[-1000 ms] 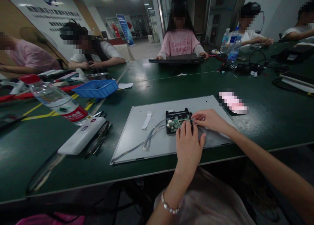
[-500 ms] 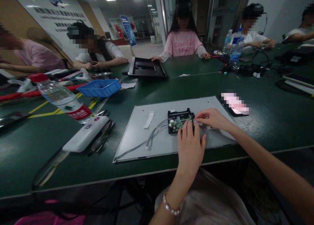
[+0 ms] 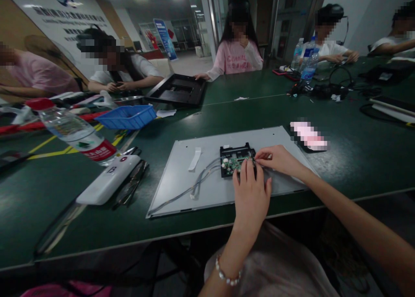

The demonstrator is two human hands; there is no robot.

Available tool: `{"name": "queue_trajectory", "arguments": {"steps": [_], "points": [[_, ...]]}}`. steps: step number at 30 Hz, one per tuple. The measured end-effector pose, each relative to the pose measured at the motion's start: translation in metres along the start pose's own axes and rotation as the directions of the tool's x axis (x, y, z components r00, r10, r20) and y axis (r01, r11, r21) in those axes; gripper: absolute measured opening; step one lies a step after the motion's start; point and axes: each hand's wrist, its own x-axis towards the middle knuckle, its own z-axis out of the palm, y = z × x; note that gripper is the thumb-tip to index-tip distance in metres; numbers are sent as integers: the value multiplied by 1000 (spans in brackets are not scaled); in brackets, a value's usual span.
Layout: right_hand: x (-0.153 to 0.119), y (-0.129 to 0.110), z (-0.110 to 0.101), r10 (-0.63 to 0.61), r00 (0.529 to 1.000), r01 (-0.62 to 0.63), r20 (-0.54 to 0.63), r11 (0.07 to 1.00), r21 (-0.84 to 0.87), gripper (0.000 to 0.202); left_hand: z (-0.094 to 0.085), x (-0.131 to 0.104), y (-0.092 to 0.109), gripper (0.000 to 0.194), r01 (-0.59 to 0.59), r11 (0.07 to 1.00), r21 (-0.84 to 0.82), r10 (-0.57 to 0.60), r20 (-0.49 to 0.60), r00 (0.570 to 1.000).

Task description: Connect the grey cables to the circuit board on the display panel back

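A green circuit board (image 3: pixel 229 164) sits in a black plastic bracket (image 3: pixel 235 150) on a flat grey-white panel (image 3: pixel 181 180). My left hand (image 3: pixel 251 186), with a beaded bracelet at the wrist, rests its outstretched fingers on the near right part of the board. At the bracket's right edge, my right hand (image 3: pixel 277 159) pinches with thumb and forefinger; what is between the fingertips is hidden. Thin grey cables (image 3: pixel 202 179) run from the board's left side across the panel. A white strip (image 3: pixel 195 159) lies left of the bracket.
Left of the panel are a white power bank (image 3: pixel 108 180), glasses (image 3: pixel 132 184), a tilted water bottle (image 3: pixel 78 135) and a blue tray (image 3: pixel 128 117). A phone (image 3: pixel 309 137) lies to the right. Across the table (image 3: pixel 227 115), a co-worker's hand (image 3: pixel 202 76) touches a black frame (image 3: pixel 178 91).
My hands stay at the board with only slight finger movement. Across the table, the black frame has tipped flatter and shifted left, and that co-worker's other hand has risen toward the face.
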Motion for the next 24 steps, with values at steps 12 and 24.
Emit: {"name": "queue_trajectory", "arguments": {"steps": [12,24], "points": [[-2,4,-2,-83,996,81,-14,990,-118,16,-3,0,1,39,0,1000,-2,0,5,1000],[-4,3,-7,-46,997,48,65,998,-39,21,0,0,0,42,3,999,-36,-4,-13,1000]]}}
